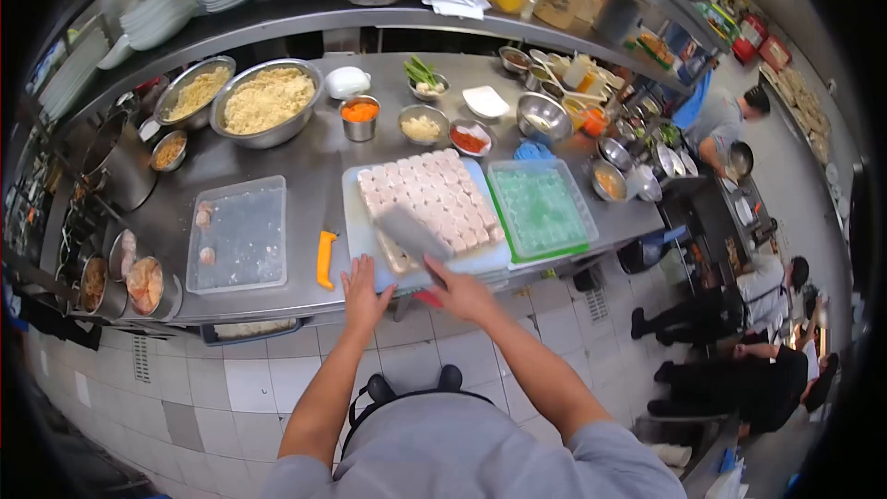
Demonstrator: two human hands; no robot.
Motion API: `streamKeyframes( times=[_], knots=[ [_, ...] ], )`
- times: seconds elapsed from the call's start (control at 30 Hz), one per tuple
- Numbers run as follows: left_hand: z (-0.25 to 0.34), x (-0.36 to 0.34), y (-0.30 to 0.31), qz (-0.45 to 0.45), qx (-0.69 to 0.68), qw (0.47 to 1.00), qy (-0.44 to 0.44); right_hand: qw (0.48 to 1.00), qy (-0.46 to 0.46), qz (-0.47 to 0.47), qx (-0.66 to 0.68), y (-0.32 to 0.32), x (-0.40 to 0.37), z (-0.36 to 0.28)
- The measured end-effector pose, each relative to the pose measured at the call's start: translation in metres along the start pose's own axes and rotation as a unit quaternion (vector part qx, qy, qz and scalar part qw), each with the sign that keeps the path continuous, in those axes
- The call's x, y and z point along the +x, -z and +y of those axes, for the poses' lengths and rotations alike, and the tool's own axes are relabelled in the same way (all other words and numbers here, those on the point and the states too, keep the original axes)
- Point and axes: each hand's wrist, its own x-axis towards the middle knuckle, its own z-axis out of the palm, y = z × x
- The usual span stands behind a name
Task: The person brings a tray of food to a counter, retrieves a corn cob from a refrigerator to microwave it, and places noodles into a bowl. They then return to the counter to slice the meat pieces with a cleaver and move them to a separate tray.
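A block of pale pink pieces (434,187) in close rows lies on a white cutting board (358,233). My right hand (459,288) is closed on the handle of a wide cleaver (413,232), whose slightly blurred blade lies over the front left part of the block. Beside the board's front left edge, my left hand (366,288) has its fingers spread and holds nothing. An orange-handled tool (326,260) rests on the steel table left of the board. To the right stands a clear container (540,208) on a green board.
On the steel table (314,166) are a clear tray (237,234) at left, large bowls of pale food (266,102), a cup of orange food (359,117) and several small bowls. A shelf (305,20) with plates crosses behind. Several people are at work on the right.
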Motion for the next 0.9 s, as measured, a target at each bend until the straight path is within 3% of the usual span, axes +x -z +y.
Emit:
streamKeyframes(
  times=[0.07,0.13,0.2,0.33,0.37,0.5,0.57,0.7,0.77,0.9],
  knots=[
    [-0.011,0.003,-0.004,-0.002,-0.005,1.000,-0.004,0.991,-0.025,0.113,0.073,0.031,0.000,-0.030],
    [-0.016,0.017,-0.003,0.002,-0.009,1.000,-0.008,0.981,-0.050,0.173,0.075,0.006,0.001,-0.008],
    [-0.017,0.032,0.008,0.026,-0.022,0.999,-0.012,0.993,-0.116,-0.006,-0.007,-0.017,-0.001,0.026],
    [-0.029,0.072,0.021,0.038,-0.026,0.997,-0.063,0.997,-0.075,0.028,-0.004,0.029,0.001,0.021],
    [-0.025,0.086,0.026,0.047,-0.037,0.996,-0.061,0.992,-0.087,0.088,0.012,0.035,-0.005,0.010],
    [-0.023,0.132,0.023,0.064,-0.050,0.995,-0.050,0.979,-0.161,0.119,0.045,-0.006,-0.008,0.046],
    [-0.023,0.163,0.020,0.075,-0.048,0.995,-0.038,0.992,-0.121,-0.005,0.019,0.006,-0.009,0.070],
    [-0.030,0.206,0.012,0.049,-0.041,0.997,-0.041,0.990,-0.123,0.013,0.070,0.035,-0.016,0.070],
    [-0.024,0.219,0.010,0.027,-0.035,0.998,-0.051,0.976,-0.123,0.126,0.126,0.037,-0.028,0.064],
    [-0.010,0.221,0.002,0.006,-0.056,0.998,-0.002,0.973,-0.118,0.157,0.118,0.031,-0.027,0.076]
  ],
)
